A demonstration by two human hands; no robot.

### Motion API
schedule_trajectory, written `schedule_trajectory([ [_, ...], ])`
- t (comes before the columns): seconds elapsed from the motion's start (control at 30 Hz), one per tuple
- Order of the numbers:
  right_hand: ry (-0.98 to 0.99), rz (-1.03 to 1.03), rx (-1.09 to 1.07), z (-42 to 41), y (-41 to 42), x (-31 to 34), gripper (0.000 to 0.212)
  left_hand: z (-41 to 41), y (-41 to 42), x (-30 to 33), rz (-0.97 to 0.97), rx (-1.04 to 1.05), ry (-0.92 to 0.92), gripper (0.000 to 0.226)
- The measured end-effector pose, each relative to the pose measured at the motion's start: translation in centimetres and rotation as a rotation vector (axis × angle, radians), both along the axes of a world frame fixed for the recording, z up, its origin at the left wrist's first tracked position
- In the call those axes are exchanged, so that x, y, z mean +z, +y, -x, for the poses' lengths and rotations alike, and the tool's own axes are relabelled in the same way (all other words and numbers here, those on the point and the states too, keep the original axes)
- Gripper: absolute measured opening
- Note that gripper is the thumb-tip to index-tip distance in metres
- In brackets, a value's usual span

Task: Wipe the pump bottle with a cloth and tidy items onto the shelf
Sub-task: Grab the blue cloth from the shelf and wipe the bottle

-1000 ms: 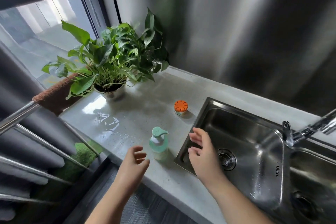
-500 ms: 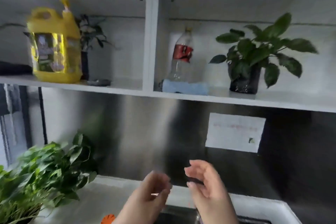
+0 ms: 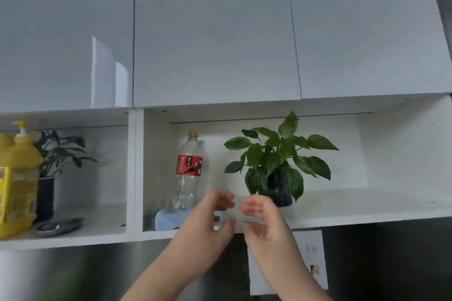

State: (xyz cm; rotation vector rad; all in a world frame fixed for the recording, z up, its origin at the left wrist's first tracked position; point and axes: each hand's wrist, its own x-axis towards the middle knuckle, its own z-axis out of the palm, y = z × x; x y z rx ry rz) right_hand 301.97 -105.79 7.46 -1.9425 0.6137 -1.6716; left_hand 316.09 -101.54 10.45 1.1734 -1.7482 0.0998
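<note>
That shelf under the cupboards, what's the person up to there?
A person is reaching both bare hands up toward the open shelf. The left hand and right hand are raised close together, fingers loosely curled, holding nothing. Just behind the left hand a blue cloth lies on the shelf in front of a clear plastic bottle, so the cloth looks like the likely target. A potted plant stands to the right, and a yellow pump jug sits in the left compartment.
</note>
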Motion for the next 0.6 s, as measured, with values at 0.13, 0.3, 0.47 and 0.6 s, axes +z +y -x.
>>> schedule_trajectory([
  [0.13, 0.045, 0.078, -0.003, -2.4, -3.5, 1.7, 0.047, -2.5, -3.3, 1.9, 0.040, 0.289, -0.260, 0.040],
  [0.3, 0.030, 0.096, -0.001, -4.6, -6.3, 1.3, 0.047, -5.7, -5.1, 1.4, -0.227, 0.523, -0.478, 0.054],
  [0.47, -0.258, 0.121, 0.022, -6.3, -4.1, -1.8, 0.029, -6.9, -2.7, 0.7, -0.092, 0.475, -0.544, 0.047],
  [0.6, -0.467, 0.088, 0.196, -9.2, -0.6, -5.2, 0.031, -8.8, 1.8, -1.3, 0.032, 0.278, -0.281, 0.030],
])
